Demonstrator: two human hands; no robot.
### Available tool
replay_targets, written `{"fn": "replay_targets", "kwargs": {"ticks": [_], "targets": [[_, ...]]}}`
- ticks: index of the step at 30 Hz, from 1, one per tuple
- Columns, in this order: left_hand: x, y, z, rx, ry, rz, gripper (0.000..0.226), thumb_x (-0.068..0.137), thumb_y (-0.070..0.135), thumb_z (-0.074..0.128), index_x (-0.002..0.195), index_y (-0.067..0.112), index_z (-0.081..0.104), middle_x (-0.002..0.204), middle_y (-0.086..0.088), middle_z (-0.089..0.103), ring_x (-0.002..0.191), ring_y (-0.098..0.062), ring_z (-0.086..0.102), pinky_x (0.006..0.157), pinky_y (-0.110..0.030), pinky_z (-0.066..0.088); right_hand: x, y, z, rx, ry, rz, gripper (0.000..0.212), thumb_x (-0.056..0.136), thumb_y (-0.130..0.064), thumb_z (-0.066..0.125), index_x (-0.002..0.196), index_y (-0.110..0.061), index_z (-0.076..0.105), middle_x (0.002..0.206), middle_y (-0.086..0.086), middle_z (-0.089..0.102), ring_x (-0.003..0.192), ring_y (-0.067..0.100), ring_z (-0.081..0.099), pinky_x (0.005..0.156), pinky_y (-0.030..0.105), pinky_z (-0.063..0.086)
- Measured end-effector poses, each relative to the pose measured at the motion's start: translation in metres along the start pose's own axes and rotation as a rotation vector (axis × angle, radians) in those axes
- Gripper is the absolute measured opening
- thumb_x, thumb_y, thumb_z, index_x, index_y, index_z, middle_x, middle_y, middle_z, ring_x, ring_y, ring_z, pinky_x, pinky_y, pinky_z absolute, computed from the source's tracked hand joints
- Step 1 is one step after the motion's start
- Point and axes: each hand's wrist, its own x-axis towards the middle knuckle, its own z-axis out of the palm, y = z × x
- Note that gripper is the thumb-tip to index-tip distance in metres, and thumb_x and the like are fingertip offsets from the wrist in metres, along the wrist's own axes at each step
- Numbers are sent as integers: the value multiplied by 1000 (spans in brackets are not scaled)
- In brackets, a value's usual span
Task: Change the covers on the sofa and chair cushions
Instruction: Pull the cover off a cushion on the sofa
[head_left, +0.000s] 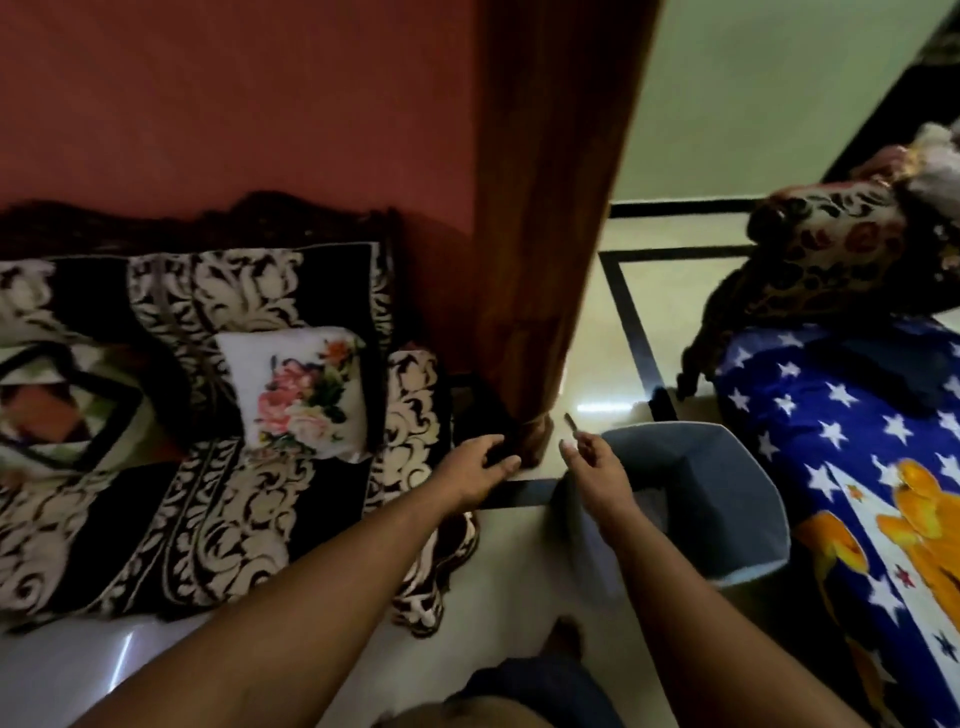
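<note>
Left of the curtain (540, 260), the floral cushion (304, 392) leans upright on the sofa (130, 519), up and left of the left hand (478, 470), which is nearer, fingers loose, holding nothing; the right hand (597, 470) pinches a small thin object, unclear what

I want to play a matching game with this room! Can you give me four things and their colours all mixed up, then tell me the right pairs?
Things:
1. small cushion
2. curtain
3. basket
4. blanket

Colours:
A. blue with white stars
B. white with pink flowers
C. grey-blue
D. reddish brown

Pairs: 1-B, 2-D, 3-C, 4-A
</note>
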Motion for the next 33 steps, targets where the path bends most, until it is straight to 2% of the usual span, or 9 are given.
{"fn": "replay_targets", "kwargs": {"ticks": [3, 6, 10, 13, 17, 20, 24, 28, 33], "targets": [[-49, -57, -52, -36, 75, -16, 63, 97, 52, 55, 150, 21, 42, 150, -5, 50, 132, -22, 52, 102, -31, 45, -28, -26, 74, -57, -68, -68, 47, 98, -37, 62, 139, -16, 53, 134, 2, 58, 125, 18, 55, 108, 39, 45], [-98, -112, -104, -96, 143, -43, 62, 98, 53, 53, 150, 21, 42, 151, -4, 48, 134, -23, 50, 104, -34, 44, -49, -43, 148, -91, -138, -98, 53, 96, -46, 63, 141, -22, 52, 139, 0, 56, 129, 17, 52, 111, 42, 44], [-148, -174, -159, -112, 247, -98, 61, 97, 56, 52, 146, 19, 47, 149, -4, 50, 131, -22, 51, 106, -35, 44, -67, -63, 224, -176, -243, -136, 58, 90, -66, 59, 138, -34, 53, 136, -8, 57, 127, 16, 54, 108, 43, 46], [-171, -212, -193, -114, 300, -114, 61, 98, 55, 52, 147, 21, 47, 151, -3, 47, 132, -22, 51, 100, -29, 44, -76, -78, 268, -224, -284, -136, 59, 92, -60, 60, 141, -28, 52, 146, -2, 52, 132, 21, 50, 110, 43, 43], [-179, -258, -231, -145, 345, -166, 67, 92, 63, 53, 147, 24, 48, 151, -2, 48, 132, -22, 52, 103, -35, 46, -76, -104, 315, -289, -334, -147, 55, 97, -52, 57, 144, -24, 50, 149, 1, 48, 135, 23, 47, 106, 37, 42], [-166, -284, -255, -161, 370, -223, 64, 93, 60, 56, 145, 23, 50, 146, 0, 52, 129, -20, 54, 97, -33, 48, -58, -114, 345, -307, -337, -145, 52, 99, -44, 57, 143, -18, 50, 148, 3, 50, 134, 23, 48, 95, 28, 38], [-119, -312, -296, -144, 327, -224, 62, 92, 59, 57, 141, 22, 52, 127, 9, 56, 112, -12, 57, 81, -23, 41, -12, -121, 387, -264, -329, -94, 52, 100, -43, 58, 144, -18, 49, 143, 3, 53, 130, 24, 52, 91, 29, 40], [-52, -346, -328, -133, 288, -263, 64, 92, 62, 56, 144, 25, 51, 135, 3, 60, 113, -13, 58, 85, -26, 42, 51, -119, 428, -262, -353, 24, 56, 98, -48, 58, 145, -19, 47, 148, 6, 50, 131, 26, 51, 105, 43, 45], [34, -396, -353, -79, 209, -351, 79, 87, 73, 53, 150, 26, 42, 148, -1, 51, 127, -18, 54, 91, -28, 42, 136, -108, 465, -251, -364, 164, 58, 96, -50, 59, 144, -20, 46, 148, 8, 49, 129, 28, 52, 104, 46, 47]]}}
